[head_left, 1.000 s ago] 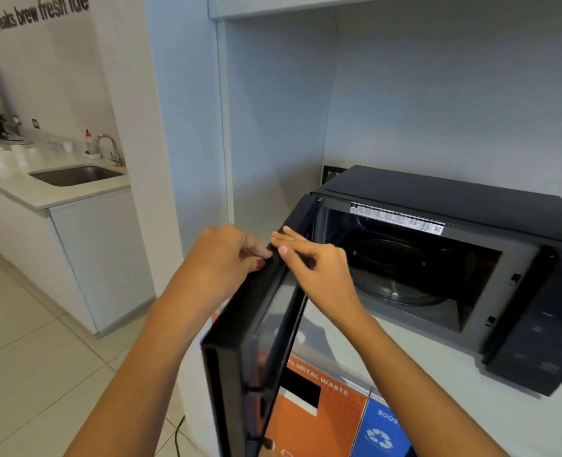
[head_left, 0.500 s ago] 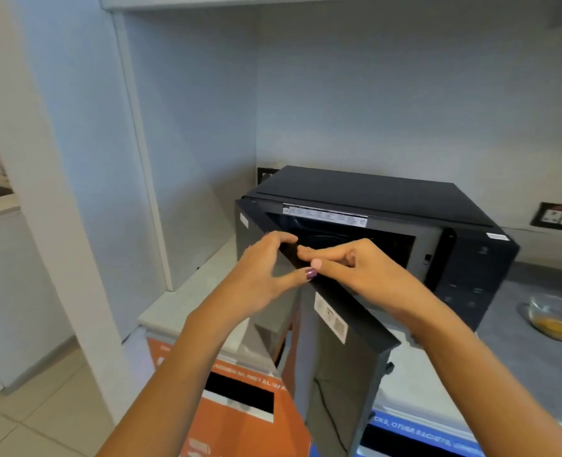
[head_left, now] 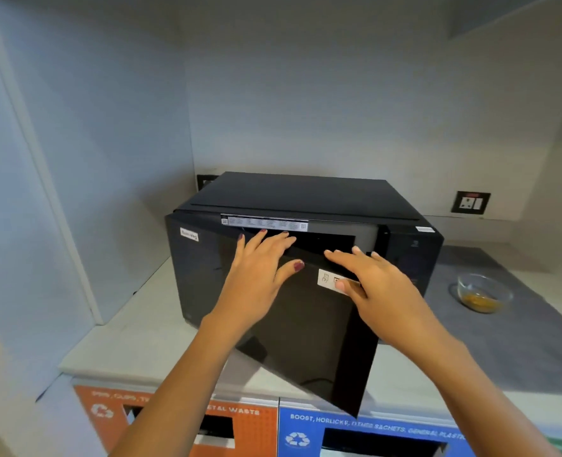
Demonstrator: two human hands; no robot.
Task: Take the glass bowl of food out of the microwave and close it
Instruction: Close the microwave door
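A black microwave (head_left: pixel 306 196) stands on the counter in a wall niche. Its door (head_left: pixel 289 324) hangs partly ajar, hinged at the left, with a narrow gap along the top. My left hand (head_left: pixel 260 275) lies flat against the door's upper middle, fingers spread. My right hand (head_left: pixel 372 285) rests flat on the door near a white sticker, fingers apart. Neither hand holds anything. The glass bowl (head_left: pixel 484 293) with yellow-orange food sits on the counter to the right of the microwave.
A grey mat (head_left: pixel 520 341) covers the counter's right part under the bowl. A wall socket (head_left: pixel 470 202) is behind on the right. Below the counter are an orange recycling bin (head_left: pixel 250 430) and a blue bin (head_left: pixel 365 433). A white partition (head_left: pixel 42 192) stands at left.
The door has swung from wide open to nearly shut. Both hands let go of its top edge and now press flat on its front. My view turned right.
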